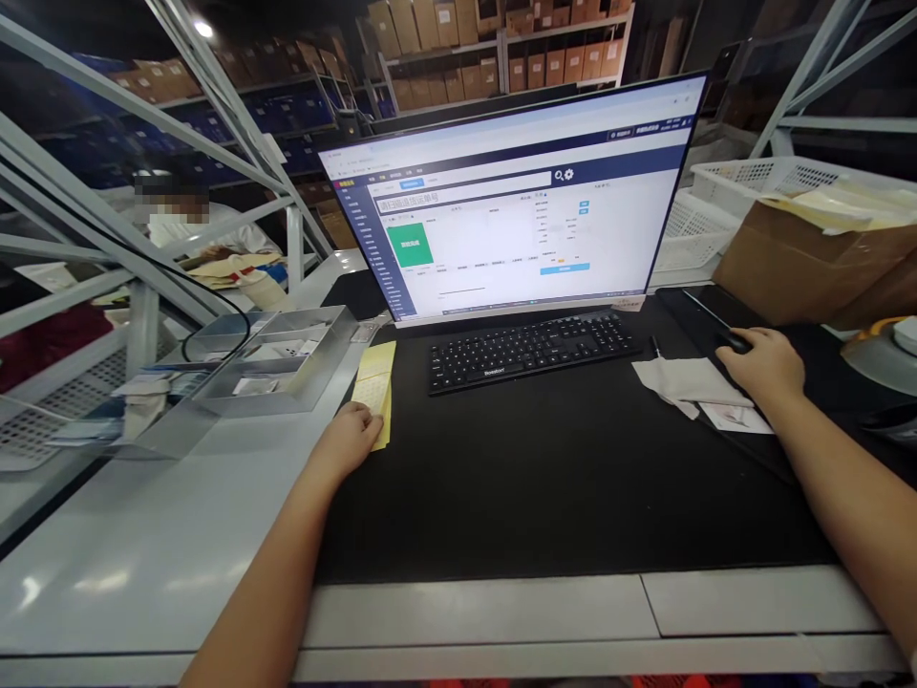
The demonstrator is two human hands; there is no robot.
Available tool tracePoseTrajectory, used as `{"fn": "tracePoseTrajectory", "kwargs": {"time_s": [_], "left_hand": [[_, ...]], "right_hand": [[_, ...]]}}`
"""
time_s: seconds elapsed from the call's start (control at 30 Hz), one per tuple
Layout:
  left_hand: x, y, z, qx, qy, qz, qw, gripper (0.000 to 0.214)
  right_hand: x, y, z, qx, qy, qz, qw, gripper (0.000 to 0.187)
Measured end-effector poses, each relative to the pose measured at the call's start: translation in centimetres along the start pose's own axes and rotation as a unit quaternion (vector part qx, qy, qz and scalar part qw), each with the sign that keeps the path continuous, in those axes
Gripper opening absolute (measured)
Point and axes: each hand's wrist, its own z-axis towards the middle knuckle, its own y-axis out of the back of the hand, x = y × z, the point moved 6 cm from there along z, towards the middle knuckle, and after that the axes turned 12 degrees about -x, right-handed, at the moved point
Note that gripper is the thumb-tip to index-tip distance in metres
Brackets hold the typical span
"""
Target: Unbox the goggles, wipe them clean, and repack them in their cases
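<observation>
At the mat's left edge, my left hand (350, 438) is closed over the lower part of some narrow yellow label sheets (373, 375) with rows of small print. My right hand (768, 365) is curled over what looks like a black computer mouse (734, 341), mostly covered by the palm and fingers. Just left of that hand lies a crumpled pale cloth or wrapper (692, 380), with a small printed card (737, 418) partly under it. Between my hands sits a black keyboard (530, 352), touched by neither. Behind it a lit monitor (516, 220) shows a web page with a green block.
A grey divided tray (319, 368) with papers stands left on the white table (179, 535). A cardboard box (795, 250) and white baskets (698, 234) are at the right, near a clear container (885, 354). Metal struts rise on both sides. Another person (204, 229) sits beyond the left struts.
</observation>
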Motion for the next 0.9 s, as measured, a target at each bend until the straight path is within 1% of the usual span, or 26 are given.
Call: {"fn": "tracePoseTrajectory", "kwargs": {"time_s": [0.07,0.2,0.33,0.47,0.53,0.6,0.73,0.9], "left_hand": [[0.2,0.0,0.0,-0.002,0.001,-0.001,1.0,0.047],[0.4,-0.1,-0.2,-0.007,0.016,-0.005,1.0,0.044],[-0.1,0.1,-0.6,-0.005,0.029,0.003,1.0,0.042],[-1.0,0.5,-1.0,-0.005,0.042,0.023,0.999,0.025],[-1.2,0.6,-1.1,-0.014,0.048,0.032,0.998,0.019],[-1.4,0.7,-1.0,-0.024,0.05,0.034,0.998,0.016],[-1.2,0.8,-1.0,-0.031,0.053,0.02,0.998,0.016],[-1.3,1.0,-1.2,-0.024,0.054,0.004,0.998,0.024]], "right_hand": [[0.0,0.0,0.0,-0.01,0.001,0.004,1.0,0.05],[-0.1,-0.7,0.1,0.026,0.01,-0.005,1.0,0.049],[-0.3,-1.0,0.2,0.031,0.014,0.0,0.999,0.049],[0.2,-0.7,0.2,0.009,0.054,0.04,0.998,0.057],[0.1,-0.5,0.2,-0.006,0.053,0.05,0.997,0.058],[-0.2,-0.4,0.2,-0.007,0.043,0.049,0.998,0.057],[-0.4,-1.1,0.4,0.01,0.048,0.044,0.998,0.062],[-1.1,-1.8,0.8,0.019,0.04,0.036,0.998,0.063]]}}
